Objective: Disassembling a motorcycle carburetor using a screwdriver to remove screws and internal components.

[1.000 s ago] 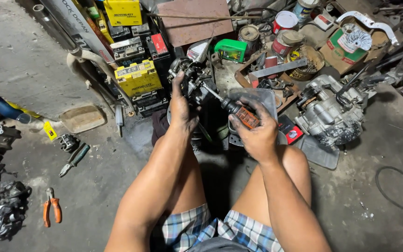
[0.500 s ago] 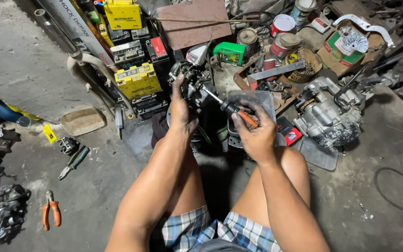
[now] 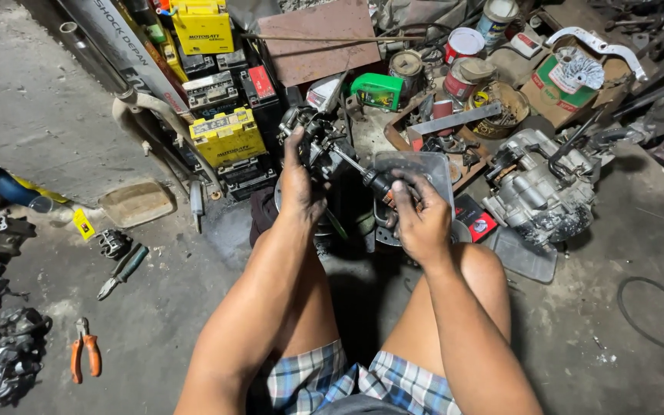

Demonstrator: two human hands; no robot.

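Left hand: the left hand (image 3: 301, 188) is closed around a small dark metal engine part (image 3: 313, 142), fingers wrapped up its near side, holding it above the floor between the knees.
Right hand: the right hand (image 3: 420, 219) grips the dark handle of a screwdriver (image 3: 374, 180), fingers curled tight round it.
Screwdriver: its thin shaft runs up and left from the handle and meets the engine part, tip touching it just right of the left hand.
Engine part: blackened and greasy, with small fittings sticking out of its top; finer detail is too dark to tell.
Clear tray: a clear plastic tray (image 3: 424, 165) lies just right of the engine part, behind the right hand.
Engine block: a large grey engine block (image 3: 539, 192) sits on the floor well to the right of the engine part.
Batteries: a yellow battery (image 3: 228, 138) stands just left of the engine part, with a stack of dark batteries above it.
Cans: round tins (image 3: 463, 46) stand beyond the engine part, up and to the right.
Pliers: orange-handled pliers (image 3: 84, 357) lie on the concrete floor (image 3: 155, 307) far down and left of the engine part.
Spare screwdriver: a green-handled screwdriver (image 3: 123, 270) lies on the floor left of the engine part, nearer than the pliers.
Legs: bare knees and checked shorts (image 3: 363, 380) sit directly below the engine part.
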